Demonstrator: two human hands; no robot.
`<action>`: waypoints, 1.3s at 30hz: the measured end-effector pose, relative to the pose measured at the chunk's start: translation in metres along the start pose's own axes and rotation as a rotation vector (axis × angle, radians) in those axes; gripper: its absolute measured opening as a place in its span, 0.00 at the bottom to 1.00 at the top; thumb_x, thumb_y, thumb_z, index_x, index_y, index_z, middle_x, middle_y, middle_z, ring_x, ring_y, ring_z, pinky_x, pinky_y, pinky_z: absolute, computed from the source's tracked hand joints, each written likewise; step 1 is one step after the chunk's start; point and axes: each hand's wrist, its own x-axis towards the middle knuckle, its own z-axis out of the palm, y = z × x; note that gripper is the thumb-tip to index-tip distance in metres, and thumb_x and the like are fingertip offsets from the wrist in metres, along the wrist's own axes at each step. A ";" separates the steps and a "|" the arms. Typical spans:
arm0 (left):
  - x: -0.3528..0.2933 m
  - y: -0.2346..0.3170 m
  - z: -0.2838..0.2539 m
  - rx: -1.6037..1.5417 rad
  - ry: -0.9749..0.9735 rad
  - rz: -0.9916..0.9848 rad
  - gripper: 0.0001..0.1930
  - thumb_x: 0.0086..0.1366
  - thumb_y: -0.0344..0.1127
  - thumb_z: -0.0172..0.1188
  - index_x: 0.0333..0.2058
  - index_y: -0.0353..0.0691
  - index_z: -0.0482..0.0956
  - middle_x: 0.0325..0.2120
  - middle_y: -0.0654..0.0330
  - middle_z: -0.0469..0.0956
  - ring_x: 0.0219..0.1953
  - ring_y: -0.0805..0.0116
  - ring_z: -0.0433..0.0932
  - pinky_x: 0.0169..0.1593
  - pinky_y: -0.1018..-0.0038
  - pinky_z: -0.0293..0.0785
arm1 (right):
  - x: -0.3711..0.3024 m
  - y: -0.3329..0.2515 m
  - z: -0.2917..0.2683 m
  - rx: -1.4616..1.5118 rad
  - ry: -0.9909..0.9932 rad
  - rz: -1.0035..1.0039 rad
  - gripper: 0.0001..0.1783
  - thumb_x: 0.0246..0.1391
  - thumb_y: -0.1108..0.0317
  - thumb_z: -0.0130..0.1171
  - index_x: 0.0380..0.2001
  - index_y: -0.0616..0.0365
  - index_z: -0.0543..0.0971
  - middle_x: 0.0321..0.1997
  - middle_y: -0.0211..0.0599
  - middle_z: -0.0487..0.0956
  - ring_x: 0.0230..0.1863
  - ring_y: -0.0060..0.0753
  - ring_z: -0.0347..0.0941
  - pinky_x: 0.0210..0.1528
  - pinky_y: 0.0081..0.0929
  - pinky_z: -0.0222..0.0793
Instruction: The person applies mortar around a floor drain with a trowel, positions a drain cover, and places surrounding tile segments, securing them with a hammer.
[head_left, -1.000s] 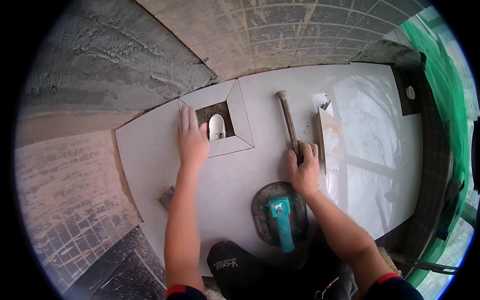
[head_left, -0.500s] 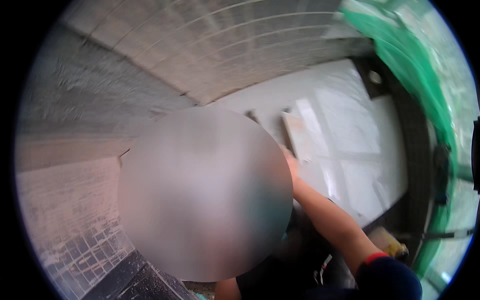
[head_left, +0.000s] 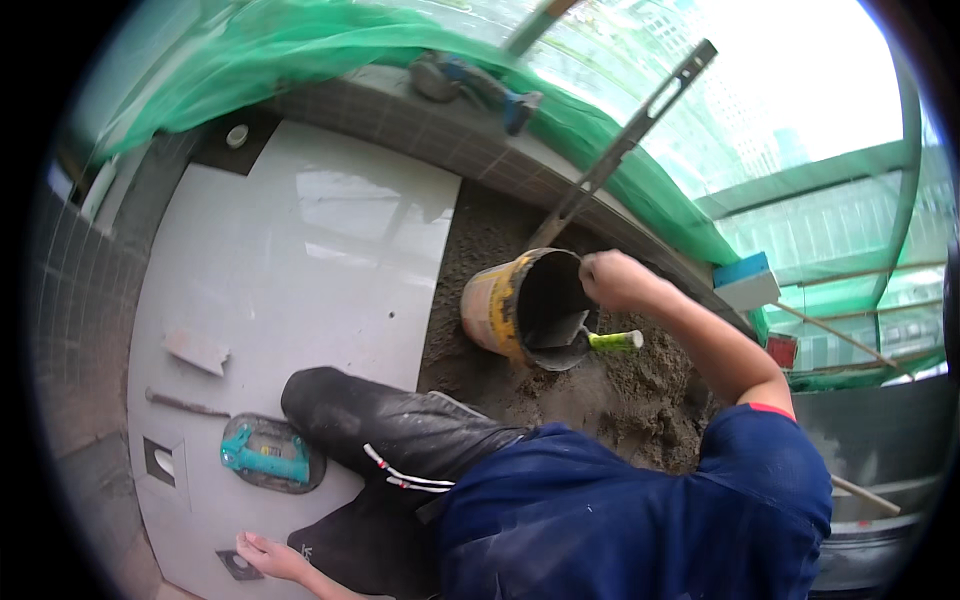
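My right hand [head_left: 612, 281] is closed at the rim of a yellow and pale bucket [head_left: 497, 305], which tilts on wet grey mortar. Inside its mouth lies a trowel, its green handle [head_left: 615, 341] sticking out over the rim. My left hand [head_left: 262, 554], fingers loosely curled and apart from any tool, hovers over or rests by a small dark square opening [head_left: 238, 566] in the white slab; I cannot tell if it touches. Close by my knee lies a teal-handled suction lifter [head_left: 270, 455] on the large white slab [head_left: 330, 240].
On the slab lie an offcut strip [head_left: 197, 352] and a chisel-like bar [head_left: 185, 403]. A long spirit level [head_left: 625, 145] leans by the ledge, where a power tool [head_left: 470, 85] sits. Rough mortar [head_left: 640, 405] spreads right. Green netting [head_left: 330, 45] hangs along the window.
My view has swung right toward the window side. The bucket, trowel and mortar are now visible, with my right hand at the bucket's rim instead of over the white slab.
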 end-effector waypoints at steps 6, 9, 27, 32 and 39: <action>-0.015 0.057 0.047 -0.211 -0.143 -0.011 0.18 0.73 0.36 0.54 0.54 0.28 0.74 0.48 0.52 0.78 0.47 0.62 0.77 0.52 0.68 0.73 | -0.073 0.028 0.131 -0.537 -0.408 0.051 0.23 0.58 0.54 0.57 0.48 0.58 0.84 0.51 0.48 0.82 0.53 0.46 0.78 0.50 0.45 0.72; -0.049 0.163 0.077 -0.257 -0.492 0.057 0.15 0.72 0.35 0.56 0.51 0.29 0.77 0.45 0.54 0.80 0.46 0.65 0.78 0.53 0.70 0.73 | -0.072 0.055 0.168 -0.433 -0.286 -0.059 0.20 0.59 0.59 0.54 0.47 0.60 0.83 0.46 0.47 0.84 0.48 0.44 0.82 0.45 0.42 0.77; -0.256 0.353 0.222 0.096 -1.410 0.522 0.24 0.58 0.52 0.72 0.27 0.32 0.80 0.27 0.44 0.82 0.33 0.44 0.82 0.40 0.56 0.76 | 0.018 0.030 0.132 -0.281 -0.434 -0.367 0.14 0.57 0.64 0.59 0.41 0.52 0.89 0.45 0.39 0.87 0.48 0.40 0.85 0.44 0.38 0.81; -0.256 0.353 0.225 0.091 -1.404 0.503 0.25 0.56 0.52 0.74 0.26 0.31 0.79 0.26 0.43 0.82 0.32 0.44 0.81 0.39 0.56 0.75 | 0.038 0.052 0.128 -0.042 -0.530 -0.260 0.20 0.57 0.59 0.51 0.38 0.61 0.87 0.41 0.48 0.86 0.46 0.46 0.84 0.46 0.43 0.80; -0.257 0.344 0.228 0.115 -1.310 0.545 0.26 0.54 0.53 0.75 0.24 0.32 0.79 0.24 0.45 0.81 0.31 0.44 0.81 0.38 0.55 0.75 | 0.012 0.099 0.104 0.464 -0.574 -0.065 0.32 0.64 0.44 0.46 0.34 0.64 0.86 0.32 0.50 0.85 0.39 0.48 0.82 0.49 0.44 0.75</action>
